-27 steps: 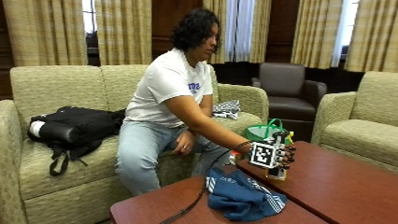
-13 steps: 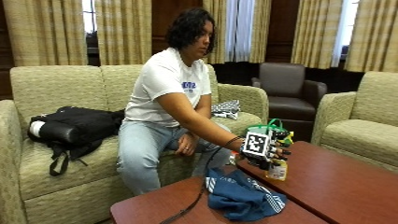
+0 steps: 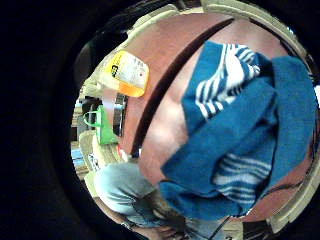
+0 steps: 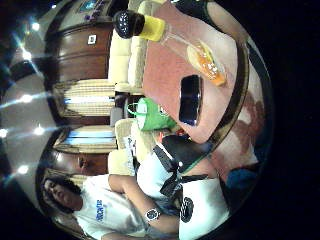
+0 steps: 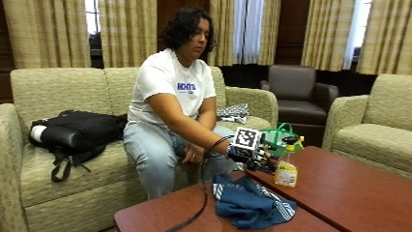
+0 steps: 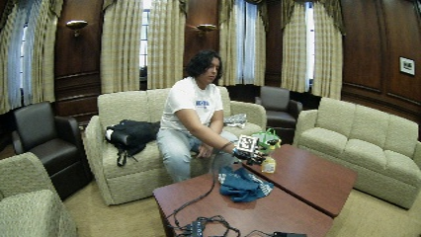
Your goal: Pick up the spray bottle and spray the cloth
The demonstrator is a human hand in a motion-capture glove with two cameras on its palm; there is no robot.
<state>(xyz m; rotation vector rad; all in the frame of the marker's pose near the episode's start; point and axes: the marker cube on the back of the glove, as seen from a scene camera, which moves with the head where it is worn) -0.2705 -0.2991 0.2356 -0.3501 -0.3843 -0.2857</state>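
Outside view shows one person on a sofa, one spray bottle (image 5: 286, 167), one blue cloth (image 5: 250, 201) and two reddish-brown worktop (image 5: 360, 193) sections set edge to edge. The bottle stands upright on the farther section near its edge, holding orange liquid under a yellow collar. The cloth, striped white, lies crumpled on the nearer section just beside the seam. The gloved right hand (image 5: 256, 159) hangs above the cloth, right beside the bottle; I cannot tell whether its fingers are spread or curled, nor whether they touch the bottle. The bare left hand (image 5: 192, 156) rests on the person's lap. One green bag (image 5: 278, 136) sits behind the bottle, partly hidden. One black backpack (image 5: 76, 130) lies on the sofa. One dark flat object (image 4: 190, 99) lies on the worktop near the bottle, too unclear to identify.
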